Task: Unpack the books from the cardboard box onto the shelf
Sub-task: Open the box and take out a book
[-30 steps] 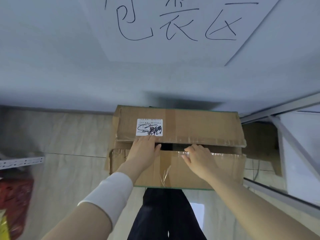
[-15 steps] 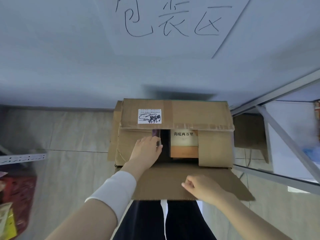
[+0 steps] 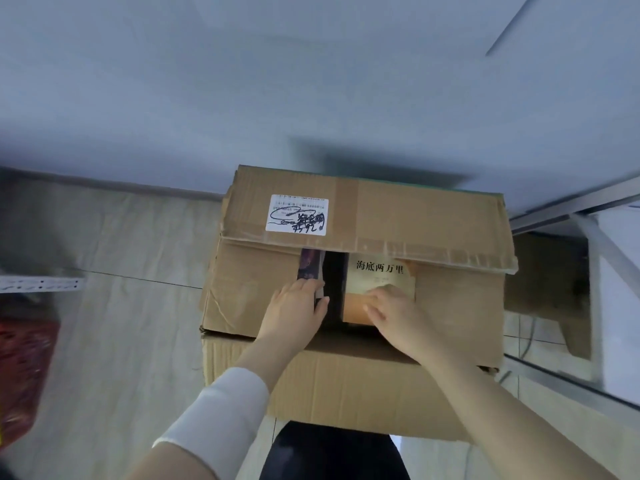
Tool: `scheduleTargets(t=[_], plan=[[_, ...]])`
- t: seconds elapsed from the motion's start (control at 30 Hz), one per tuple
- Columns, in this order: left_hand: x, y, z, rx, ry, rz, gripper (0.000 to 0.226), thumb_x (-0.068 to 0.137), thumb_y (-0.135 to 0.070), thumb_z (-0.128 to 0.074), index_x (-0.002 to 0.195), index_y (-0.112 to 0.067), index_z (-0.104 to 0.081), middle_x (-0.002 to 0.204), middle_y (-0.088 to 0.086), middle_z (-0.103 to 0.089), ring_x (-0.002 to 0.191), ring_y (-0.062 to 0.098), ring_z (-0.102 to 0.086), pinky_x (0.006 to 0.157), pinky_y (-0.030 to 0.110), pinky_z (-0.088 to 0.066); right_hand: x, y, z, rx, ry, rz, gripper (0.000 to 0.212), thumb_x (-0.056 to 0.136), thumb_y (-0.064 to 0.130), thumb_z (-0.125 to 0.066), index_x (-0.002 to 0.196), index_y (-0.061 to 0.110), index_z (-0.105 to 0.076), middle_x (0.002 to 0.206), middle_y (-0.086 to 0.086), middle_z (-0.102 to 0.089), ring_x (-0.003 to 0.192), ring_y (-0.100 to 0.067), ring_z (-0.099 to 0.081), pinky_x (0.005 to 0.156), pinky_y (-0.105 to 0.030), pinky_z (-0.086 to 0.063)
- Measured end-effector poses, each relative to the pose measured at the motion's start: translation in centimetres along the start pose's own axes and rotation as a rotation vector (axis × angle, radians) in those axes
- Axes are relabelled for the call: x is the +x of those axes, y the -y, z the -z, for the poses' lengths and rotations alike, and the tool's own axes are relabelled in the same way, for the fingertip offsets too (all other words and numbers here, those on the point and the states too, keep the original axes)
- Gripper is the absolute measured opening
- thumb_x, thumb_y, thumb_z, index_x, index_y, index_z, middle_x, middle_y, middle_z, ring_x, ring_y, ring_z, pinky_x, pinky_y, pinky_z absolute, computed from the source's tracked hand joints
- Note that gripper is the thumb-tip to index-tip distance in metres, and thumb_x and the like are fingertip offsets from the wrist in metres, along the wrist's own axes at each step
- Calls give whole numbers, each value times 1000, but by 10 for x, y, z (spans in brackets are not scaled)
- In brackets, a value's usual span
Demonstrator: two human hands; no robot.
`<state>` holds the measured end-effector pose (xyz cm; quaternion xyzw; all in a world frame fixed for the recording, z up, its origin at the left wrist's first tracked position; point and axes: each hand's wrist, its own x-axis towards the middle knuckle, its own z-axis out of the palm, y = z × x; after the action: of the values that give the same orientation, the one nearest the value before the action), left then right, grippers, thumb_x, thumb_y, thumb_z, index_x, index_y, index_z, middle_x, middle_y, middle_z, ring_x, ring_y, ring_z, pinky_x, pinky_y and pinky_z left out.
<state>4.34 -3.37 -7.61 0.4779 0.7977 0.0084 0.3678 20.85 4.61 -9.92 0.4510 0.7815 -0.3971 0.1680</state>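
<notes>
With the near flap folded down toward the person and the far flap (image 3: 367,216) partly over the opening, the step in hand is judged to be taking hold of the first books inside the cardboard box (image 3: 346,379). The right hand (image 3: 398,313) lies flat on the cover of the tan and orange book (image 3: 375,278), fingers spread, not yet closed on it; the left hand (image 3: 294,306) rests on the inner left flap with its fingertips at the edge of the dark-covered book (image 3: 310,265), and whether it grips that book cannot be told. A dark gap separates the two books, directly between the hands. To proceed well, slide the right fingers into that gap, curl them under the book's left edge, and set the thumb on the cover before lifting. Push the far flap back first if it obstructs removal. The shelf frame (image 3: 588,206) stands to the right of the right hand, so carry the book that way.
</notes>
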Motion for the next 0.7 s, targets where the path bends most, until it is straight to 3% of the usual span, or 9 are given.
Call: scheduleTargets(t=[0.07,0.2,0.3,0.5,0.7], plan=[[9,0,-1,-10,-4,-5,41,98,-30,-42,137,-19,-46,133,1,-56,121,19,-52,101,32,-40,22,5,13,0,-102,13,40,96,30,-43,134,16,-48,137,-2,-50,122,-18,-51,103,-31,-40],[10,0,6,-47,19,12,41,98,-29,-43,137,-19,-45,132,2,-56,120,19,-53,101,32,-41,25,19,47,-172,-164,54,41,97,35,-40,134,18,-47,132,-2,-58,119,-19,-54,93,-33,-47],[2,-7,19,-81,36,25,41,98,-29,-43,137,-19,-45,132,3,-56,121,19,-53,101,31,-41,14,30,85,-238,-244,79,39,96,32,-42,132,18,-50,133,0,-56,123,-18,-50,94,-32,-44],[2,-16,33,-166,53,79,42,98,-31,-42,139,-22,-43,134,2,-55,121,20,-53,102,34,-44,47,45,169,-218,-407,70,38,96,32,-41,129,15,-52,134,-3,-55,125,-21,-49,98,-35,-41],[23,-15,22,-220,40,131,41,98,-30,-42,139,-23,-43,135,1,-54,121,19,-53,104,35,-43,85,41,192,-216,-462,47,38,96,28,-43,129,11,-51,135,-10,-48,123,-26,-47,95,-36,-40]])
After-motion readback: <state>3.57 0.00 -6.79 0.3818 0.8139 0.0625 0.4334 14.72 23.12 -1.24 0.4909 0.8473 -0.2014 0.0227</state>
